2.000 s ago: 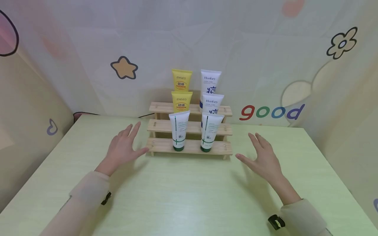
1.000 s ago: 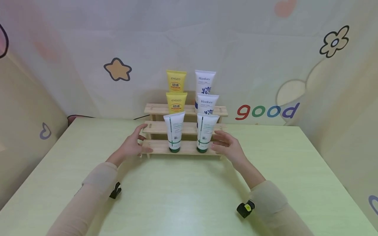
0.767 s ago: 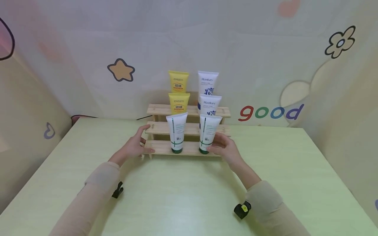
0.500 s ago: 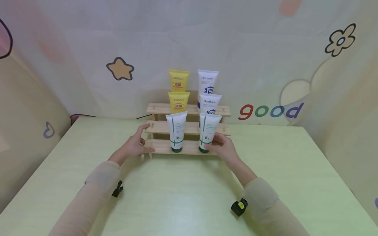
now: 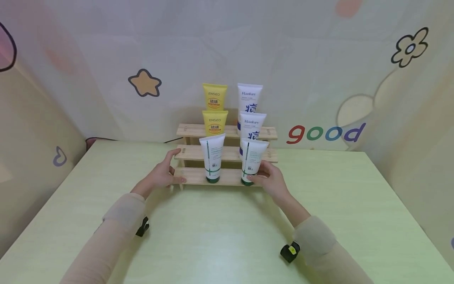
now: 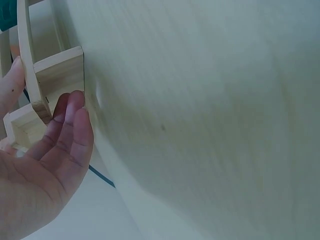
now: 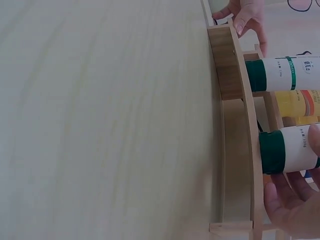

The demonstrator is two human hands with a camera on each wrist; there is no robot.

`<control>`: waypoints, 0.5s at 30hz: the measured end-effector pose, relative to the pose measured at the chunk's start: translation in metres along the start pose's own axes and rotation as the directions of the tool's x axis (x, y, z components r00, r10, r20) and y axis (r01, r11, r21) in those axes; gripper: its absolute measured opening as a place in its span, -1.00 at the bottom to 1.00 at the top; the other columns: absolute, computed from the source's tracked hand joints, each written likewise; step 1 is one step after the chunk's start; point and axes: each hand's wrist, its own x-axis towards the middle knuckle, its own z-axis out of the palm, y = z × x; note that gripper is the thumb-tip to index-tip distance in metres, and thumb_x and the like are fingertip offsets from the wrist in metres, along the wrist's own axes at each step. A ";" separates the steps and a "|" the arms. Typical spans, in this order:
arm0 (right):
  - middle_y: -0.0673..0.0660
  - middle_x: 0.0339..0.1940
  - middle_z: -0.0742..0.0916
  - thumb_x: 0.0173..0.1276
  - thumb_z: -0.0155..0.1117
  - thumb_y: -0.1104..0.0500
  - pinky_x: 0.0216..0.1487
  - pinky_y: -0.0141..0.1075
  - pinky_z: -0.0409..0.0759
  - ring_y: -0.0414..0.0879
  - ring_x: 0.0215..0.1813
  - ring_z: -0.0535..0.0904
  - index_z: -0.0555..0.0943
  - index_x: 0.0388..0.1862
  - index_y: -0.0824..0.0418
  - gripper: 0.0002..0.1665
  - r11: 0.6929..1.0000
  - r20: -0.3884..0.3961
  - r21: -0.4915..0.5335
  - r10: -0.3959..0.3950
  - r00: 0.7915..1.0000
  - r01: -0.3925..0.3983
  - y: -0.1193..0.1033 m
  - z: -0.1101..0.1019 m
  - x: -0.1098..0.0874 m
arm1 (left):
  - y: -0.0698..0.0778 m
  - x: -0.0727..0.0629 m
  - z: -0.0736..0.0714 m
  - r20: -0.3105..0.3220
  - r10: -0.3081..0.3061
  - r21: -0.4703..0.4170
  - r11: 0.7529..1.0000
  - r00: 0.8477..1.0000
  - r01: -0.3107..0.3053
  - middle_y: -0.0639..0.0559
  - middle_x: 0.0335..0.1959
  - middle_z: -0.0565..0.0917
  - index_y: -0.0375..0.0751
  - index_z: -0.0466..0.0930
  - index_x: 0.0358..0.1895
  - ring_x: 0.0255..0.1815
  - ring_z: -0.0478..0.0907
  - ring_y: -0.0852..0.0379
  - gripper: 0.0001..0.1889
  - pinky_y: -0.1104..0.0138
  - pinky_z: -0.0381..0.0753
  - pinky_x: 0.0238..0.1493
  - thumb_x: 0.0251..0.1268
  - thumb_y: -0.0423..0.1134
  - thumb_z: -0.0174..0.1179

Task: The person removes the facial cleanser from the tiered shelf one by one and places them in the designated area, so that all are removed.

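The right-hand green-capped white tube (image 5: 253,156) is at the front tier of the three-step wooden rack (image 5: 231,177), pinched in our right hand (image 5: 273,182), thumb across its front and fingers behind; we cannot tell whether its cap touches the front plank. Our left hand (image 5: 161,175) grips the rack's left end, thumb on that plank. We judge the step in hand to be handling this tube while steadying the rack; the next move seems to call for a firm pinch and a quiet left hand. Close behind stands a white Hankey tube (image 5: 252,123); the other green-capped tube (image 5: 213,156) stands to the left, a gap between. The cap sits by the plank's front edge. More open room lies toward us, over the pale table (image 5: 220,228); the patterned backdrop (image 5: 301,79) closes the rear.
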 end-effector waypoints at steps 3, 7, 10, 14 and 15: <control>0.19 0.10 0.54 0.16 0.33 0.27 0.11 -0.08 0.39 0.07 0.08 0.46 0.42 0.18 0.21 -0.42 0.999 0.011 -0.025 -0.022 1.000 0.022 0.001 -0.006 -0.006 | -0.001 0.000 0.000 -0.004 0.002 0.016 1.000 1.000 -0.002 -0.06 -0.55 0.37 0.12 -0.26 0.41 -0.69 0.32 0.13 0.03 0.32 0.41 -0.59 0.01 -0.27 0.36; 0.19 0.12 0.53 0.17 0.32 0.24 0.10 -0.05 0.38 0.09 0.08 0.45 0.41 0.21 0.18 -0.40 0.997 0.013 -0.073 -0.036 0.999 0.036 0.001 -0.019 -0.015 | -0.001 0.000 0.001 -0.001 0.012 0.022 1.000 1.000 -0.012 -0.09 -0.50 0.39 0.10 -0.25 0.41 -0.67 0.34 0.12 0.03 0.31 0.42 -0.57 0.01 -0.26 0.36; 0.21 0.14 0.52 0.18 0.31 0.23 0.13 -0.02 0.36 0.10 0.10 0.43 0.39 0.23 0.20 -0.39 0.995 0.005 -0.092 -0.028 1.000 0.028 0.002 -0.029 -0.020 | 0.000 0.000 0.001 0.002 0.015 0.020 1.000 1.000 -0.015 -0.08 -0.51 0.38 0.09 -0.26 0.41 -0.66 0.33 0.13 0.02 0.32 0.42 -0.57 0.02 -0.27 0.35; 0.23 0.15 0.50 0.20 0.30 0.20 0.15 0.00 0.33 0.12 0.12 0.42 0.37 0.24 0.22 -0.38 0.994 -0.008 -0.113 -0.012 1.000 0.011 0.004 -0.043 -0.027 | 0.001 -0.001 0.001 0.005 0.007 0.016 1.000 1.000 -0.007 -0.06 -0.52 0.37 0.12 -0.27 0.42 -0.66 0.31 0.13 0.03 0.32 0.41 -0.58 0.03 -0.27 0.35; 0.23 0.15 0.50 0.20 0.30 0.20 0.15 0.01 0.32 0.12 0.11 0.42 0.37 0.24 0.23 -0.38 0.993 -0.011 -0.120 -0.012 1.000 0.010 0.004 -0.046 -0.028 | 0.000 -0.001 0.001 0.005 0.006 0.016 1.000 1.000 -0.006 -0.06 -0.53 0.37 0.12 -0.27 0.42 -0.66 0.31 0.13 0.03 0.32 0.40 -0.59 0.03 -0.27 0.35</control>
